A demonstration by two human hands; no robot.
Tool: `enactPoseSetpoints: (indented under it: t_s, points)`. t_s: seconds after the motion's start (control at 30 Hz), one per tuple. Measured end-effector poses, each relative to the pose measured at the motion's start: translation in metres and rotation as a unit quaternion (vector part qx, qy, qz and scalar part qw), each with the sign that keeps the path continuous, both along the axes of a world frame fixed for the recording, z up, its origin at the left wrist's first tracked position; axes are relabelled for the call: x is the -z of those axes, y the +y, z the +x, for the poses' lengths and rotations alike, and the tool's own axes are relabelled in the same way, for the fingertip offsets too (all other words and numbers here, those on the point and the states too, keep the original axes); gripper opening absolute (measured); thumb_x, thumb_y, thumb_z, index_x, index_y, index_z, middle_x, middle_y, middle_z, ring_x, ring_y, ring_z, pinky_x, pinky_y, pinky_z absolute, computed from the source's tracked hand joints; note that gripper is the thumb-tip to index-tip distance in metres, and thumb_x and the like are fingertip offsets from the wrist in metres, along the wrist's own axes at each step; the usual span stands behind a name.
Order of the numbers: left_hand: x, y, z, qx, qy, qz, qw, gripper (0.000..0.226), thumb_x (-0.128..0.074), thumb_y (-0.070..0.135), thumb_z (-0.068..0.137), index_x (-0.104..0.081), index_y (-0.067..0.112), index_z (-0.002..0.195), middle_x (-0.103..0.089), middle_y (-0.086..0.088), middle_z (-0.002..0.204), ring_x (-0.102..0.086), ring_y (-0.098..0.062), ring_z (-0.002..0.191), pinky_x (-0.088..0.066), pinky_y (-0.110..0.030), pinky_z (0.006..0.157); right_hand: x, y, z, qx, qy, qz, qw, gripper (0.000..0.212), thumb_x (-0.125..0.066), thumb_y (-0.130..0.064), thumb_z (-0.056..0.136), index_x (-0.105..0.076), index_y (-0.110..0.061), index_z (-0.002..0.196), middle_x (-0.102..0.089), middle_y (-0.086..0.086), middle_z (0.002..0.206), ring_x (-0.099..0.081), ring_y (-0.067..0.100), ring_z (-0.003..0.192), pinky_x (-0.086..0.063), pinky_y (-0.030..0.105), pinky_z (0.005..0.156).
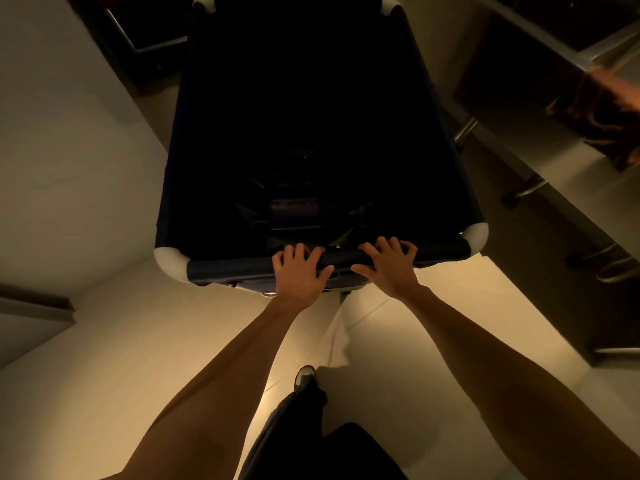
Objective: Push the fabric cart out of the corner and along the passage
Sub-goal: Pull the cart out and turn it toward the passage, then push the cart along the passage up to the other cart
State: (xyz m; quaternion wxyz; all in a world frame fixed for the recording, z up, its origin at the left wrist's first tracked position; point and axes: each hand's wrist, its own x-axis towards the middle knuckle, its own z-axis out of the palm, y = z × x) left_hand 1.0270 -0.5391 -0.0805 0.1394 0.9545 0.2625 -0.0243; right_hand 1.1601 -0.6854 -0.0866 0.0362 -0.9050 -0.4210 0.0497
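Note:
A large dark navy fabric cart with white padded corners fills the middle of the head view, its deep inside almost black with crumpled dark material at the bottom. My left hand and my right hand grip the cart's near top rail side by side, fingers curled over it. Both arms are stretched out in front of me. Below, my dark trouser leg and one shoe stand on the pale floor.
A pale wall runs close along the cart's left side. On the right stands a metal counter with tubular steel legs. A dark shelf unit lies ahead on the left. Another person's blurred hand shows at the right edge.

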Motion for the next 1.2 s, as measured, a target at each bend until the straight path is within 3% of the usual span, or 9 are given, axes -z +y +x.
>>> enactPoseSetpoints:
  t_s: [0.47,0.6,0.77,0.93,1.2]
  points:
    - [0.003,0.057,0.085,-0.032,-0.027,0.004,0.999,0.043,-0.041,0.049,0.092,-0.048,0.024,0.126,-0.053,-0.006,0.12,-0.041,-0.027,0.113,-0.024,-0.042,0.1,0.006,0.066,0.097,-0.043,-0.018,0.029,0.998,0.061,-0.027,-0.063,0.084,-0.061,-0.017,0.104,-0.062,0.015,0.095,-0.055,0.037,0.093,-0.032,0.05,0.086]
    - [0.001,0.075,0.111,-0.05,-0.022,0.007,0.998,0.044,-0.04,0.049,0.093,-0.046,0.025,0.128,-0.051,-0.006,0.122,-0.04,-0.027,0.114,-0.023,-0.041,0.1,0.007,0.088,0.127,-0.057,-0.013,0.031,0.998,0.066,-0.023,-0.066,0.084,-0.061,-0.017,0.106,-0.062,0.015,0.096,-0.054,0.037,0.095,-0.024,0.044,0.086]
    - [0.001,0.095,0.142,-0.077,-0.02,0.02,0.997,0.043,-0.044,0.049,0.091,-0.05,0.024,0.126,-0.055,-0.007,0.119,-0.044,-0.029,0.111,-0.025,-0.042,0.099,0.005,0.115,0.165,-0.078,-0.001,0.036,0.996,0.062,-0.027,-0.063,0.082,-0.061,-0.017,0.106,-0.061,0.016,0.098,-0.053,0.037,0.097,-0.032,0.052,0.087]
    - [0.003,0.113,0.172,-0.105,-0.024,0.023,0.994,0.043,-0.046,0.049,0.09,-0.054,0.022,0.122,-0.058,-0.009,0.115,-0.047,-0.032,0.108,-0.029,-0.045,0.097,0.002,0.139,0.2,-0.105,-0.002,0.049,0.993,0.072,-0.012,-0.068,0.087,-0.062,-0.019,0.099,-0.063,0.013,0.088,-0.058,0.034,0.087,-0.04,0.052,0.081]
    - [0.004,0.141,0.212,-0.14,-0.021,0.02,0.99,0.042,-0.049,0.049,0.089,-0.054,0.023,0.123,-0.058,-0.008,0.117,-0.046,-0.031,0.11,-0.027,-0.045,0.097,0.004,0.182,0.249,-0.143,0.001,0.029,0.989,0.061,-0.028,-0.063,0.081,-0.062,-0.019,0.105,-0.062,0.015,0.096,-0.054,0.035,0.094,-0.034,0.052,0.086]
